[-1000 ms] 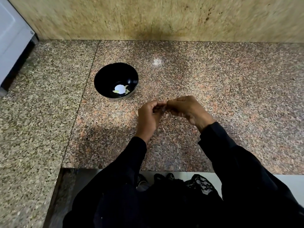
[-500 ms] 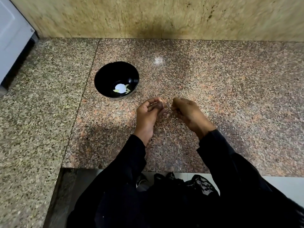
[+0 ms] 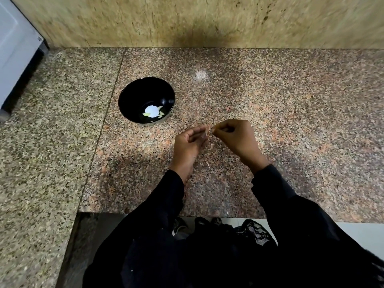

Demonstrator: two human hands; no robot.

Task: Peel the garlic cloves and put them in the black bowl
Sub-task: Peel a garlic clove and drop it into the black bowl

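Two sets of fingers [image 3: 207, 129] meet just right of the black bowl [image 3: 146, 100], pinched on a garlic clove [image 3: 210, 128]. Left hand [image 3: 190, 142] grips; right hand [image 3: 234, 135] pinches skin. Risk: clove slipping onto the worktop [image 3: 291, 121].

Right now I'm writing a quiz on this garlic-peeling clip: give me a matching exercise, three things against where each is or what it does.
Things:
1. black bowl
2. left hand
3. right hand

Places or states:
a. fingers curled, pinching something small at the fingertips
b. on the granite counter, far left of the hands, pale pieces inside
c. loosely curled, fingertips next to the other hand's

Pairs: 1-b, 2-c, 3-a
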